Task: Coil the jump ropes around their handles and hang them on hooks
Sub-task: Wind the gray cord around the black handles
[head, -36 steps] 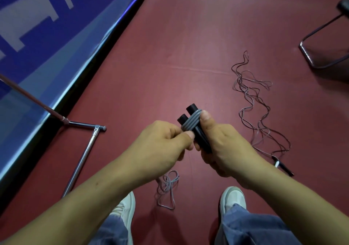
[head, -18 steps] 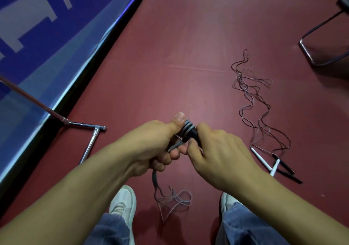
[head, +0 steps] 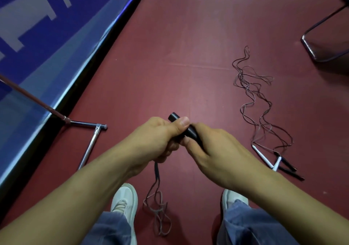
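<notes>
My left grip (head: 156,141) and right grip (head: 217,150) clasp the handles (head: 189,131), lying far-left to near-right; rope (head: 156,171) hangs beneath the left.

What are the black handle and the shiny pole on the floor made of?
Handle: probably matte plastic or foam; it looks dull black with no glint. Pole: metal, likely chromed steel; bright streaks of light run along it.

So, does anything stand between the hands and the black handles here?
Nothing visible does: the left hand and right hand both grip the black handles, with the loose rope hanging below them. No hook is in view, so that path cannot be judged.
</notes>
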`<state>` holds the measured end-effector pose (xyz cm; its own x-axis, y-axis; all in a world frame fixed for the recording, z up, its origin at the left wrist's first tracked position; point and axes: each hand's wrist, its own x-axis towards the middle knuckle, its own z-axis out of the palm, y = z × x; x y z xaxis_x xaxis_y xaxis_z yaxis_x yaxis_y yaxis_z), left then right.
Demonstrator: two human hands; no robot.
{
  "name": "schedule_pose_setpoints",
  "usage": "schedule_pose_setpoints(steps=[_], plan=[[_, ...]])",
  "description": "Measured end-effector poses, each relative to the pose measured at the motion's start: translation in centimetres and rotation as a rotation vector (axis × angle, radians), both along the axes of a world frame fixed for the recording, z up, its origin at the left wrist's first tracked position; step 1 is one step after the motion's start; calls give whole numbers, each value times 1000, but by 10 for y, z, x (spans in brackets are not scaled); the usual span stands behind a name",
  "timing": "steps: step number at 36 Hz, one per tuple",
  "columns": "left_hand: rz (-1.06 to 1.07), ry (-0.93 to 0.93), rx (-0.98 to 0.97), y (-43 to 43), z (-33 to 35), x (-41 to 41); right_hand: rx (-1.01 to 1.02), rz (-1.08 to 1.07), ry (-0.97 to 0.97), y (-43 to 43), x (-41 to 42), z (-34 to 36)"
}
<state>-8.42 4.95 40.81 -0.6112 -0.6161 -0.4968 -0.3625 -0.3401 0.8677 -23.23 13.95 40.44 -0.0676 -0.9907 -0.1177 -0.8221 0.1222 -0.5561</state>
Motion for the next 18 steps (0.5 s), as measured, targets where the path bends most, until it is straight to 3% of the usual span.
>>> schedule_pose_setpoints(steps=[2,5,8,10,13,18], plan=[[-33,56,-4,0,0,1,52,-56,-197,-1,-1,4],[-76,128,-5,0,1,3,205,-189,-660,-5,-8,9],[-129,190,-12,0,0,6,389,-200,-1112,-2,-12,14],[-162,197,-43,0,1,7,477,-197,-1314,0,-13,14],[-197,176,-91,0,3,8,501,-178,-1393,5,-13,15],[-191,147,-154,-1,6,10,392,-222,-1304,5,-13,13]])
